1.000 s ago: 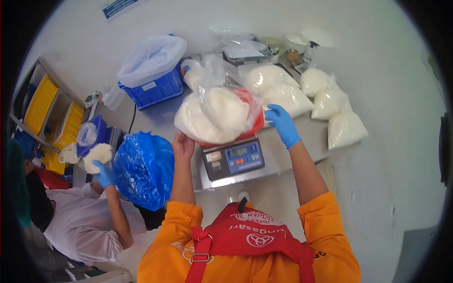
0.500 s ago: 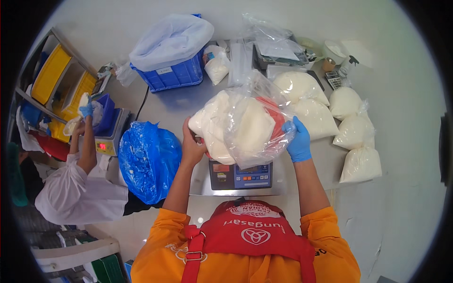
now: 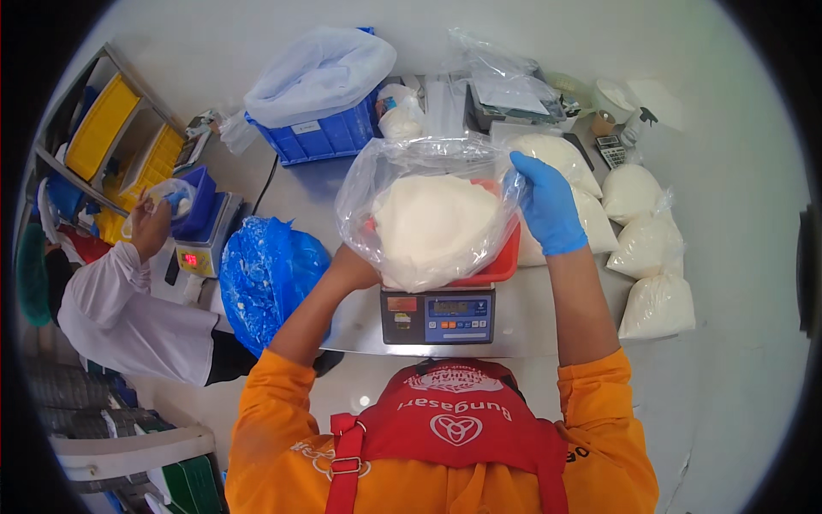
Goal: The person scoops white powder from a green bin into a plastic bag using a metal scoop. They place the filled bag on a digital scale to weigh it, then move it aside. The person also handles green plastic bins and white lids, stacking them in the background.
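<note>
Holding clear bag of white powder (image 3: 435, 224) over red tray (image 3: 501, 264) of digital scale (image 3: 438, 315).

At far left: co-worker's hand (image 3: 151, 227) lifted beside small scale (image 3: 204, 247), blue sack (image 3: 270, 274) next to it. Left hand (image 3: 353, 267), bare, cupped beneath bag's lower left edge, bearing the weight; finger closure hidden by plastic. Right hand (image 3: 548, 204), blue-gloved, closed on bag's upper right rim, apparently keeping mouth raised against spillage. Bag bottom at or just above tray; contact not discernible. At right: filled bags (image 3: 648, 248) ranged on steel table (image 3: 531, 319), clear of scale.
</note>
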`<state>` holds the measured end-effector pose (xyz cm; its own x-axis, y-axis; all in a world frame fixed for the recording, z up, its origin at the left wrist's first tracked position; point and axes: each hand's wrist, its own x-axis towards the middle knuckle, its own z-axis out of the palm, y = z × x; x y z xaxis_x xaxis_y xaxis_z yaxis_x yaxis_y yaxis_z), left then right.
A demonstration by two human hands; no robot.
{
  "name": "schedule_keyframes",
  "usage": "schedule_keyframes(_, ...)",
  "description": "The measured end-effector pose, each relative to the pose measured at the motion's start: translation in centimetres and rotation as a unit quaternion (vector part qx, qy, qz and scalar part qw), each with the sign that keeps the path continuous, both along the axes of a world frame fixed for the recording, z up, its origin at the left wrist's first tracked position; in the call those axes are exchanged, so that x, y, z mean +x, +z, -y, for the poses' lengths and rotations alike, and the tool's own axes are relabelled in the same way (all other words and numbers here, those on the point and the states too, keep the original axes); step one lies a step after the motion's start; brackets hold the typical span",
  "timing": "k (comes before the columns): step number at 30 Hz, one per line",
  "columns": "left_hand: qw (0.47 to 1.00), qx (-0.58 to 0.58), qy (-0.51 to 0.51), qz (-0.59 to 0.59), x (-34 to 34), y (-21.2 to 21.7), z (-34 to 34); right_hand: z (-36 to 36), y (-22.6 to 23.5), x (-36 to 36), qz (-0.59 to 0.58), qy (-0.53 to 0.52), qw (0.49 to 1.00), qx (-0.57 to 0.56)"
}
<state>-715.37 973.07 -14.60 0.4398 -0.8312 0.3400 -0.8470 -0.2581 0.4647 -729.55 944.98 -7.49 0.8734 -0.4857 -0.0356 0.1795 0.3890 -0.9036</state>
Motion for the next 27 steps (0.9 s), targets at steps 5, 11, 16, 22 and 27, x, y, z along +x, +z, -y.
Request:
schedule_keyframes(5,0.946,-0.163,0.193,-0.201,2.4,2.1,-5.7,2.5,0.3,-5.4,-0.062,-0.068,0.967,-0.236)
schedule_keyframes(11,0.838,-0.376,0.238,-0.315,3.9,7.0,-9.3,4.8,2.0,-11.7,-0.07,-0.215,0.955,-0.193)
schedule_keyframes(16,0.787,-0.441,0.117,-0.417,4.9,8.6,-10.7,4.6,3.7,-12.3,-0.025,-0.216,0.962,-0.165)
schedule_keyframes(22,0.757,-0.456,0.012,-0.467,6.0,9.6,-10.4,4.2,4.6,-11.1,-0.011,-0.192,0.965,-0.178)
schedule_keyframes(27,0.751,-0.453,0.004,-0.481,5.4,10.4,-8.9,4.1,4.9,-9.5,-0.009,-0.153,0.969,-0.195)
